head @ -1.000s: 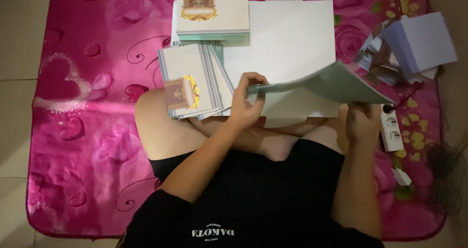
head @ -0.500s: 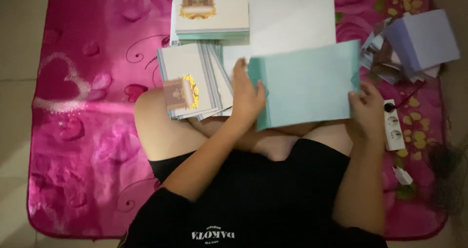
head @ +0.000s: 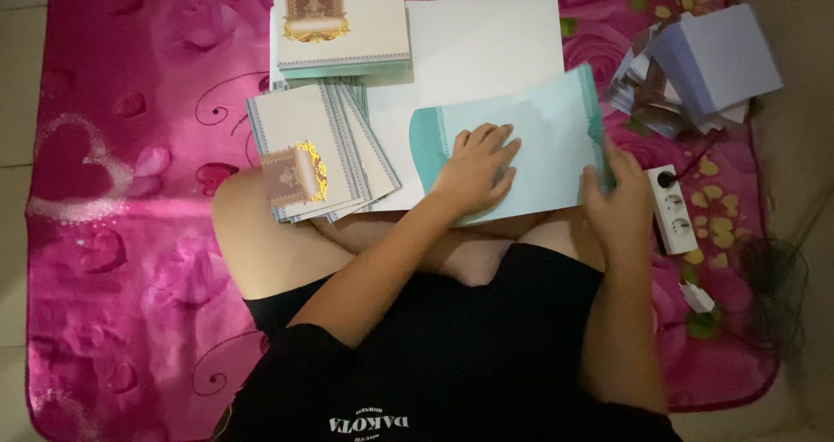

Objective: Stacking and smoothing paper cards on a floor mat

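While both hands press it, the pale teal card [head: 530, 147] lies flat over the lap.

Half a second ago the card was held up facing the camera; now it rests on the large white sheet [head: 486, 42] near the blanket's [head: 130, 260] top edge. The left hand [head: 476, 166] lies open, palm down, fingers spread on the card's left part. The right hand [head: 618, 207] pinches the card's right edge, thumb on top. A fanned stack of cards [head: 314, 151] sits just left; a white power strip [head: 671, 207] lies toward the blanket's right edge.
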